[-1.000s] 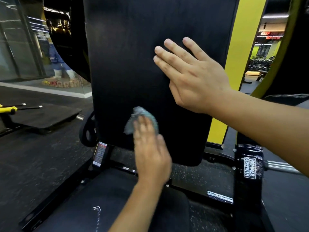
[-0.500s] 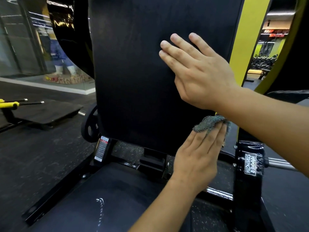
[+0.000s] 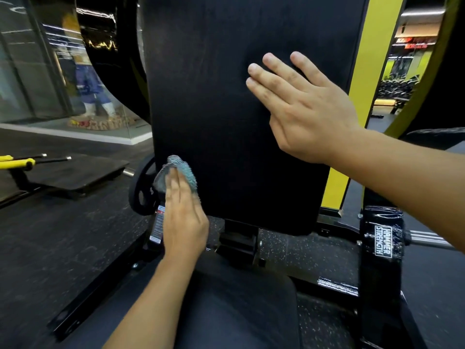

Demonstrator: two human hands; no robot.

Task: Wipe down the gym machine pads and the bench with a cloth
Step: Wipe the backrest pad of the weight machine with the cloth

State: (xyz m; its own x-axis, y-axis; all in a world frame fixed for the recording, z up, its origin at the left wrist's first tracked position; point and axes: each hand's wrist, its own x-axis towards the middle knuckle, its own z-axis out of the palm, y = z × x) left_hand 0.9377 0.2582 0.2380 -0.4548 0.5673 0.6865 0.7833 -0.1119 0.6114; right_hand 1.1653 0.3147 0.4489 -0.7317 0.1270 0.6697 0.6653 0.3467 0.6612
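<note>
The upright back pad (image 3: pixel 226 109) fills the middle of the view, tall and black, its top cut off by the frame edge. Below it, the seat pad (image 3: pixel 226 311) sits dark and low, its near end out of sight. Right hand (image 3: pixel 309 109) lies flat on the back pad near its right edge, fingers straight and spread a little, holding nothing, just bracing. Left hand (image 3: pixel 183 217) works the lower left corner of the back pad, straight fingers pressing the blue-grey cloth (image 3: pixel 181 172) against the surface; no curl round it that I can see.

Risk from here, I'd say: the cloth is bunched and only pinned by flat fingers right at the pad's left edge, so a stroke running off that edge could let it slip and drop toward the weight plate (image 3: pixel 142 190) and the warning label (image 3: pixel 157 225) below. Bunched like that, it may also miss strips of pad.

Hard to tell: how much cloth lies under the palm, and whether the dark surface is wet or dry.
</note>
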